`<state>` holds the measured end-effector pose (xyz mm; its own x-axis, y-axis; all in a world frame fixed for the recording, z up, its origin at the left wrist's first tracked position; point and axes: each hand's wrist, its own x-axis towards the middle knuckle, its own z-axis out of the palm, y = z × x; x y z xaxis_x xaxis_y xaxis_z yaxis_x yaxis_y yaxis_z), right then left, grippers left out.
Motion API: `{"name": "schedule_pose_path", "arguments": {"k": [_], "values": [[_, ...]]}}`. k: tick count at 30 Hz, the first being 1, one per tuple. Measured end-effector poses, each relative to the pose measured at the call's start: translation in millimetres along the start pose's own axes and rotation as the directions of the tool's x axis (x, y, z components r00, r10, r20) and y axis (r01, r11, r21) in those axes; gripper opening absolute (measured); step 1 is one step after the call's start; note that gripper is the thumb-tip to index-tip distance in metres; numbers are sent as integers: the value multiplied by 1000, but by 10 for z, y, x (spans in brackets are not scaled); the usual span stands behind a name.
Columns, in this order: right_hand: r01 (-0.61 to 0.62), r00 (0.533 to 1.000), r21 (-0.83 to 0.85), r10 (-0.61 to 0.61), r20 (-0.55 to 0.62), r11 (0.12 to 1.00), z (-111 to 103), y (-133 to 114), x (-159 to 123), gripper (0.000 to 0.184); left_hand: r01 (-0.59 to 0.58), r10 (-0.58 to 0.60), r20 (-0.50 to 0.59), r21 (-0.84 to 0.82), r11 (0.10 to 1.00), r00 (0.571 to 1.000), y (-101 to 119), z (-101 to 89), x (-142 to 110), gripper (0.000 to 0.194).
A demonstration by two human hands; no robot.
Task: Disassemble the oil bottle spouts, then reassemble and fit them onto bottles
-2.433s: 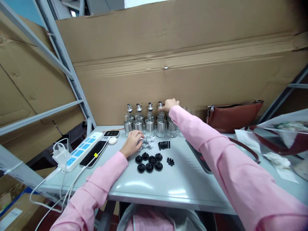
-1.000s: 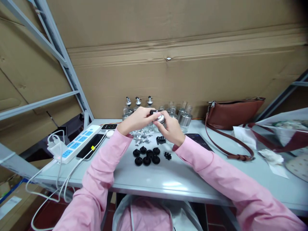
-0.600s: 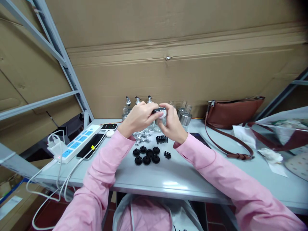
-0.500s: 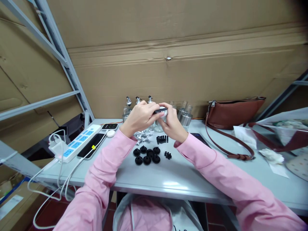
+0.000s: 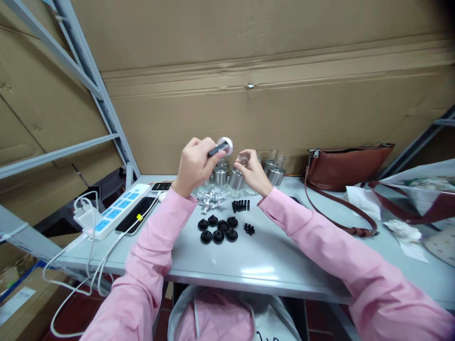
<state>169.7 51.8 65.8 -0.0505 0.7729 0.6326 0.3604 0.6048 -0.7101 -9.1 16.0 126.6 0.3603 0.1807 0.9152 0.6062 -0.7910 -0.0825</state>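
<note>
My left hand [image 5: 199,163] is raised over the back of the table, closed around a piece with a black bar [image 5: 217,149] and a round whitish end [image 5: 226,145]. Its exact kind I cannot make out. To the right, my right hand [image 5: 252,170] grips the clear neck of a glass bottle with a metal band [image 5: 236,179]. The two hands are apart. Below them lie a heap of silvery winged pieces [image 5: 212,199], a row of small black parts [image 5: 241,205], several round black caps [image 5: 217,229] and a cluster of tiny black pieces [image 5: 249,228].
More metal-banded glass bottles [image 5: 275,175] stand along the cardboard wall [image 5: 270,113]. On the left are a power strip [image 5: 122,208], a phone [image 5: 137,215] and white cables [image 5: 97,265]. A brown bag [image 5: 350,166] and crumpled tissue [image 5: 401,230] lie on the right.
My hands were together around the black-and-white piece above a bottle. My left hand has drawn it up and left; my right hand is now on the bottle's neck.
</note>
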Motion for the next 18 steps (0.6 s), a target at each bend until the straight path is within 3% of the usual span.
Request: {"name": "schedule_pose_path", "arguments": {"k": [2,5,12,18], "values": [[-27,999,-5,27,26,1000,-18,102,47,29,88,-88,-5,-29,996,996,-31,-119,25,44],[-34,999,-39,36,32,999,-17,226,122,29,182,-176,78,-80,980,981,-121,-203,42,45],[-143,988,-51,146,55,988,93,504,253,30,270,-226,232,-180,946,946,-248,-150,33,47],[-46,998,-195,52,27,980,138,706,331,24,370,-323,332,-86,925,886,-202,-156,52,38]]}}
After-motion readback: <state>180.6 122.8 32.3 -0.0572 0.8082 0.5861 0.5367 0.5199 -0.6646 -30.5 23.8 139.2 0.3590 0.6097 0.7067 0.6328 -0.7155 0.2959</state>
